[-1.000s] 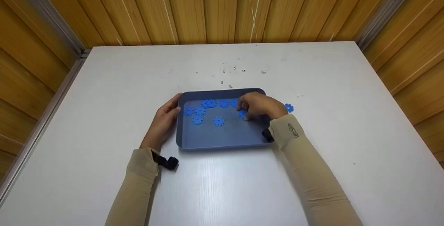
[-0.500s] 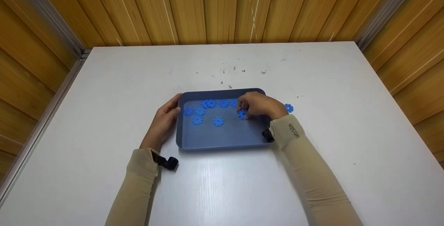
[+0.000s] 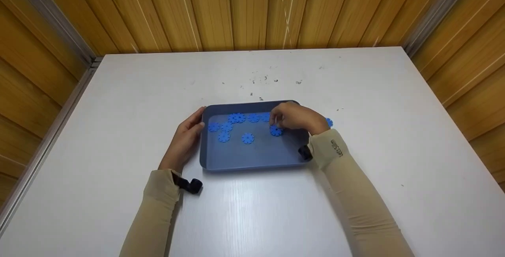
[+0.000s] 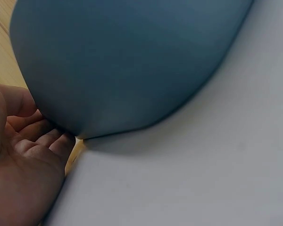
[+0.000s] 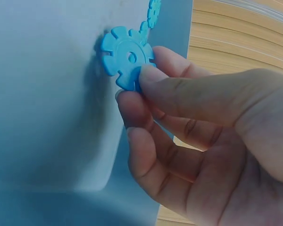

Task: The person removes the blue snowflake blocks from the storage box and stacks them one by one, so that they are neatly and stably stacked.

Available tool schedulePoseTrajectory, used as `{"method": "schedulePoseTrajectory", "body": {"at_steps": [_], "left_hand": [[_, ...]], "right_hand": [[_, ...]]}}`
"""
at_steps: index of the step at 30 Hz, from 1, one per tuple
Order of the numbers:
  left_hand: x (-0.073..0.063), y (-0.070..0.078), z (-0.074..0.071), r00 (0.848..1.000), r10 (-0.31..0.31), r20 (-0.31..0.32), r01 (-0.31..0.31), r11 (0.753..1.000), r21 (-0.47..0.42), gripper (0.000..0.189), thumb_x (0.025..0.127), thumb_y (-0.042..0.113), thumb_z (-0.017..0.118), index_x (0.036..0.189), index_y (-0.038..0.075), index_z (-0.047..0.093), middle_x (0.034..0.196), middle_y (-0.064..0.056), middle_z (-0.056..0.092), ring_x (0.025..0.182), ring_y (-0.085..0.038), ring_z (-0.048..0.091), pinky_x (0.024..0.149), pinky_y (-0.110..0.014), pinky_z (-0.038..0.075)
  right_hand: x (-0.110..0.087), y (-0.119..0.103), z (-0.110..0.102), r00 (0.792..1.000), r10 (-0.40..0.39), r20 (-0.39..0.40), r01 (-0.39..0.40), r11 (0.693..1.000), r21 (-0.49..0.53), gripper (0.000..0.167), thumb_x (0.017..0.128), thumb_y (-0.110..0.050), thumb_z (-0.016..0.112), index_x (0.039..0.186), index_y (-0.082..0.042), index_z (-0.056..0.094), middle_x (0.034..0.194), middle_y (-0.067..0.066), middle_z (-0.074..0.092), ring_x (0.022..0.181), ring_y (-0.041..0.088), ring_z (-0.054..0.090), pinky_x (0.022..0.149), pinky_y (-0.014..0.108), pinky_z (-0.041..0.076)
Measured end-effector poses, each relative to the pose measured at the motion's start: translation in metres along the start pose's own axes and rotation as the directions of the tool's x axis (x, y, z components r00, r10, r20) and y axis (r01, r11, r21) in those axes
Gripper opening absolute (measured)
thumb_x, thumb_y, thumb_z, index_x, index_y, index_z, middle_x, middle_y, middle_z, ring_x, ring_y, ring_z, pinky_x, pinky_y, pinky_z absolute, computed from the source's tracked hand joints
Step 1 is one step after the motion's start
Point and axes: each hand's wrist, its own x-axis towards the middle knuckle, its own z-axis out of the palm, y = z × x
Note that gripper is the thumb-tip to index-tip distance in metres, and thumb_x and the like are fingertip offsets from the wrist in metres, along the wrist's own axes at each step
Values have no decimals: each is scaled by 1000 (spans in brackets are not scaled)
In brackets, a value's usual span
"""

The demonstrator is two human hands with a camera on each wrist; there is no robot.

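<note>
A blue notched plastic disc point(image 5: 122, 56), round with a small hole at its centre, is pinched between the thumb and fingers of my right hand point(image 3: 294, 116). It is low over the right part of the grey-blue tray point(image 3: 252, 158). In the right wrist view the thumb covers part of its edge. My left hand point(image 3: 184, 136) holds the tray's left wall, thumb at the rim; the left wrist view shows its bent fingers against the outside. Several matching discs point(image 3: 248, 138) lie flat in the tray, mostly along its back and left, some overlapping.
Another blue disc point(image 3: 330, 122) lies on the white table point(image 3: 244, 217) right of the tray, partly hidden by my right wrist. Dark scuff marks point(image 3: 265, 79) spot the table behind the tray. Wood-panelled walls point(image 3: 252, 10) stand at the back and sides.
My right fingers have shifted on the pinched disc, so more of its face shows now. My left hand and the tray stay in place.
</note>
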Motion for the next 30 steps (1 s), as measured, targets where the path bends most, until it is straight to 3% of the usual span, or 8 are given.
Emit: {"method": "schedulePoseTrajectory", "body": {"at_steps": [12,22,30], "left_hand": [[1,-1,-1,1000,-1,-2,1,1000,14,55,98,0,39,151,10,29,159,-1,26,148,-12,17,122,-29,16],[0,-1,-1,1000,7,0,-7,1000,13,55,98,0,39,151,9,29,159,-2,26,148,-13,18,122,-30,15],[1,-2,-1,1000,14,0,-14,1000,0,55,98,0,40,151,9,28,159,-2,25,149,-13,16,122,-30,14]], "right_hand": [[-6,2,-9,998,-50,-49,50,999,-15,19,86,3,60,97,-7,72,97,10,69,85,21,57,71,30,48],[-13,6,-17,997,-42,-66,43,999,6,18,90,-2,59,102,-6,71,97,11,69,79,19,61,69,31,52],[-21,11,-23,998,-9,-65,13,998,56,18,91,-2,59,105,-6,70,103,10,69,84,28,65,71,32,53]]}}
